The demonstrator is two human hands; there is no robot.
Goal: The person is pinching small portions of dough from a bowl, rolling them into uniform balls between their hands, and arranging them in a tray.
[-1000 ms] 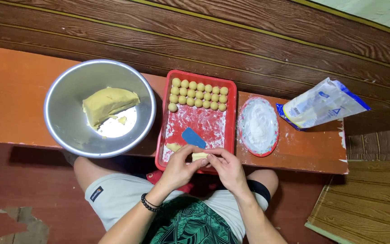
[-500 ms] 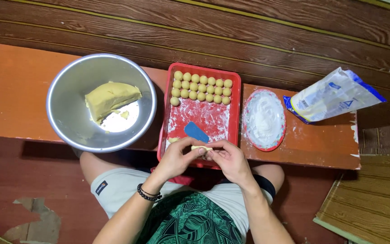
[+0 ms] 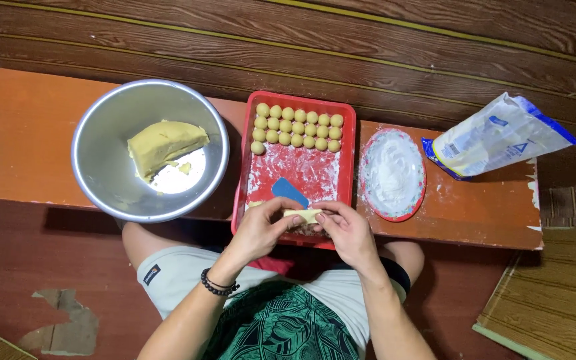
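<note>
A small dough piece is pinched between both hands at the tray's 6 o'clock edge. The left hand has its grip closed on one end, and the right hand on the other. A blue scraper is seen at 12 o'clock from the piece. Dough balls are lined up at the tray's far end. At 9 o'clock a bowl with a dough lump is set on the tabletop. At 3 o'clock a flour plate and a bag are found.

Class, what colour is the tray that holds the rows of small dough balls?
Red: the tray is dusted white with flour inside, seen in the head view.
</note>
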